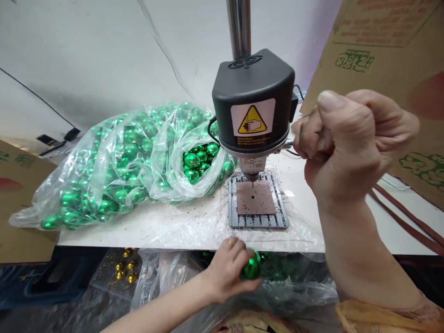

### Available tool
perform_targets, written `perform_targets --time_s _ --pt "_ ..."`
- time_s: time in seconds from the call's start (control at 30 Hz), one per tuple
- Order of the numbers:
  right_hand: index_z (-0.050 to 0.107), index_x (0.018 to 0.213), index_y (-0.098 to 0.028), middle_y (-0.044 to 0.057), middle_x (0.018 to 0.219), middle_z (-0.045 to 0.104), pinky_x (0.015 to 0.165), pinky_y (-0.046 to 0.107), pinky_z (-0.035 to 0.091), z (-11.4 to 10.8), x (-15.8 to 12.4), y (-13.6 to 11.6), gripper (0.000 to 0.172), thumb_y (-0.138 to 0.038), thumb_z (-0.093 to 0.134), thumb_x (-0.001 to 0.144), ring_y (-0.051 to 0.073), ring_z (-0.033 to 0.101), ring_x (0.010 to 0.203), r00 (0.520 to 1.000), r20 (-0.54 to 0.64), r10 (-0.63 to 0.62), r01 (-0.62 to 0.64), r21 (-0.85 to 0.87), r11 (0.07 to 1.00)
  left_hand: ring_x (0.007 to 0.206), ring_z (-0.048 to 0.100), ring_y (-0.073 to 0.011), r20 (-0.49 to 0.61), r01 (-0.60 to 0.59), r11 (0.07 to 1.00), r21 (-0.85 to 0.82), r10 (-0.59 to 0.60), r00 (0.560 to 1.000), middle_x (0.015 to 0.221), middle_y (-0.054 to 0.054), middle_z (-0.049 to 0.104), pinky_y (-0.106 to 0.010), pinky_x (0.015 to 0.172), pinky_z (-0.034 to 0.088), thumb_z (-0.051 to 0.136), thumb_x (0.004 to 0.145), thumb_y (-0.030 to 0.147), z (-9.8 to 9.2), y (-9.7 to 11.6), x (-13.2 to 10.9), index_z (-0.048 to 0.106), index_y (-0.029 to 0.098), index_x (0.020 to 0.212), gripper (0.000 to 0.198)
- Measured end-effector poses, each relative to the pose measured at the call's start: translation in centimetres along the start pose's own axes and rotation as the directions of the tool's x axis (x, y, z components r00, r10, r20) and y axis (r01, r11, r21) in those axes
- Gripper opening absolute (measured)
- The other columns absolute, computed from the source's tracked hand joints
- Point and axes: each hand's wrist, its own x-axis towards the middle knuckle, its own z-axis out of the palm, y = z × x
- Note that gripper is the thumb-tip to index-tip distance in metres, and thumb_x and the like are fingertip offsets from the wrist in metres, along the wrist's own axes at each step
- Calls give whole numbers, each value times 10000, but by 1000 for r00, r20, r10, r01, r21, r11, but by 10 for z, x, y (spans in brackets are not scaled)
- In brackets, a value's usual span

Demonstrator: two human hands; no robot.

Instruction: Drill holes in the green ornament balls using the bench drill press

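Observation:
My left hand (227,266) is closed around a shiny green ball ornament (251,265), just below the table's front edge. Raised at the right, my right hand (350,138) makes a fist on the lever (287,144) of a small black drill press (255,97); most of the lever is hidden by the fingers. Under the press, the thin drill bit (253,186) points down over a brown pad (260,203) with a dark hole. That pad lies on the slotted metal base (234,221), amid dark shavings.
A large clear bag (104,185) of green balls lies left of the press, its mouth showing several. Cardboard boxes (409,92) flank the table (194,231). Lower down are a plastic-lined heap of green balls (291,273) and a few gold balls (131,277).

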Motion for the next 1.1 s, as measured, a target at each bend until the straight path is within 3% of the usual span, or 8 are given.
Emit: perform_targets --time_s 0.07,0.17,0.3,0.47,0.6,0.77,0.87,1.1 --pt "372 466 -232 -69 386 314 350 352 211 0 -1 0 439 -130 665 778 104 300 328 1000 -20 -6 6 -10 1000 790 645 -264 79 -169 974 149 158 984 898 -82 707 -414 665 551 759 781 607 -2 1 -20 607 215 1095 525" --pt "409 454 -227 -65 385 338 347 350 206 2 -2 1 417 -122 654 776 105 314 329 999 -47 -22 20 -38 999 942 678 -266 -38 -202 946 255 218 975 1025 -106 717 -407 804 587 626 895 621 -17 -18 -12 607 201 1153 494" --pt "447 447 -225 -61 391 357 354 343 216 1 -2 2 403 -129 650 782 96 321 331 998 -53 -33 31 -44 999 1041 654 -236 -327 105 899 425 44 944 1088 -91 685 -408 908 544 509 983 133 -59 -74 53 599 232 1183 241" --pt "455 464 -226 -50 395 357 371 366 249 -4 -2 3 402 -143 678 788 109 352 345 999 -29 -22 21 -50 999 1138 570 -373 -464 559 712 425 -359 810 1113 -184 639 -574 996 455 562 901 133 -92 -154 114 601 147 1220 322" --pt "423 460 -218 -45 402 355 368 369 242 -5 -3 2 433 -158 678 804 109 349 348 1000 3 -30 30 -47 998 1072 565 -354 -508 607 741 288 -419 752 1034 -136 626 -571 1006 448 664 827 178 -92 -188 119 622 159 1160 336" --pt "402 463 -214 -51 391 325 369 364 252 -4 -4 1 446 -148 675 810 104 334 344 998 12 -57 57 -38 998 1092 575 -306 -472 464 860 213 -325 820 1087 -97 560 -486 999 489 776 744 199 -92 -162 111 642 217 1160 437" --pt "390 464 -208 -46 388 347 376 360 264 -5 -4 1 450 -137 665 812 99 344 348 998 25 -63 65 -57 996 1044 602 -230 -377 341 939 -52 -335 864 1119 -81 531 -362 895 552 785 755 230 -74 -126 104 643 230 1181 449" --pt "364 478 -207 -54 392 320 381 336 266 -4 -5 1 453 -129 633 834 79 336 345 997 27 -72 74 -68 995 1106 659 -237 -28 324 723 -610 -429 903 1258 -111 650 -363 949 548 721 879 433 -8 -93 88 572 235 1362 544"
